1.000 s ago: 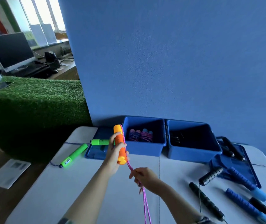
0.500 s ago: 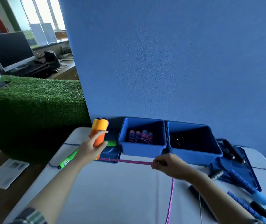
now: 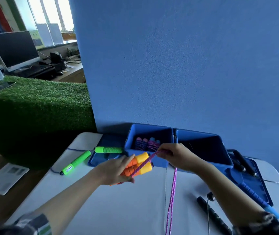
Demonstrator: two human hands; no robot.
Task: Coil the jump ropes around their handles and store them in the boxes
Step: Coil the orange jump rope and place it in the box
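At the far left a sheet of paper [image 3: 4, 178] lies on the floor, its print too small to read. On the white tabletop [image 3: 118, 209] lies a green-handled jump rope: one green handle [image 3: 75, 162] flat and angled near the left edge, the other green handle [image 3: 108, 149] resting across the rim of a blue lid [image 3: 101, 160]; the label on the first handle is too blurred to read. The left hand [image 3: 114, 172] reaches in from the lower left, forearm raised above the tabletop, its fingers [image 3: 126, 159] wrapped round the pair of orange handles [image 3: 139, 164], which lie side by side and tilt up to the right, yellow ends outward. A pink rope [image 3: 171, 200] crosses the handles diagonally, rises to the right hand [image 3: 177, 156], then hangs down past the bottom edge. The right hand hovers just in front of the left blue box [image 3: 150, 131], its fingers pinching the rope taut just beyond the yellow ends. That box holds coiled ropes [image 3: 146, 144]; the right blue box [image 3: 203, 138] stands touching it. Farther right, a black handle [image 3: 213, 216] lies on the tabletop, and a second blue lid [image 3: 250, 182] carries black handles [image 3: 242, 162] and a blue handle [image 3: 254, 195]. No writing can be read anywhere.
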